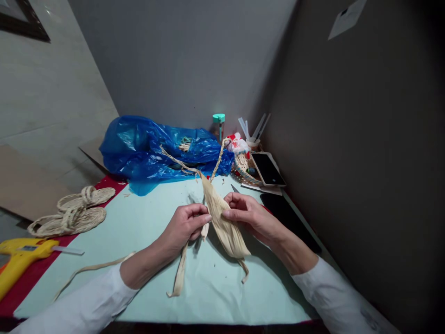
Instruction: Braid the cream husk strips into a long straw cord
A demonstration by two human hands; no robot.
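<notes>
A broad, pale dried husk leaf point(225, 227) hangs over the middle of the table, its wide end toward me. My right hand point(252, 214) pinches its right edge between thumb and fingers. On the other side, my left hand point(189, 221) is closed with thumb against fingers at the leaf's left edge, and narrower husk strips point(181, 273) hang below it. Beyond the leaf, a braided husk cord point(219, 160) and thin twisted strands run up toward a blue plastic bag point(139, 148). How the cord joins the leaf is hard to make out.
Woven sandals point(74, 215) and a yellow glue gun point(26, 255) with a glue stick lie at the left. A loose strip point(93, 266) is on the pale table cover point(146, 297). Back right are a phone point(267, 169), a basket point(241, 162), a green-lidded jar point(219, 118) and a dark slab point(290, 218).
</notes>
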